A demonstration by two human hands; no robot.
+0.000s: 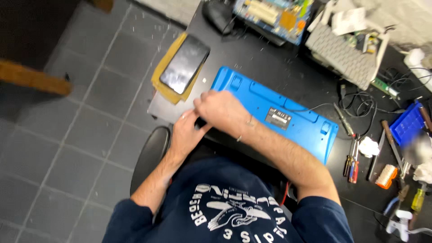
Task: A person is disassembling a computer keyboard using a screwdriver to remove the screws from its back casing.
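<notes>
A blue keyboard [288,114] lies face down on the black table [252,56], its underside and a small label showing. My right hand [222,112] rests over its near left corner, fingers curled. My left hand [185,132] meets it at the table's edge, fingertips pinched close to the right hand. Something small and dark sits between the two hands, too hidden to name. A cable [315,106] leads from the keyboard's far side.
A dark phone [183,64] lies on a yellow pad [163,85] at the table's left corner. Screwdrivers [352,164], a blue bin [407,123], a grey keyboard [342,51], a circuit board [274,15] and tangled wires [360,101] crowd the right and back. A chair edge [150,153] and tiled floor [81,135] are at left.
</notes>
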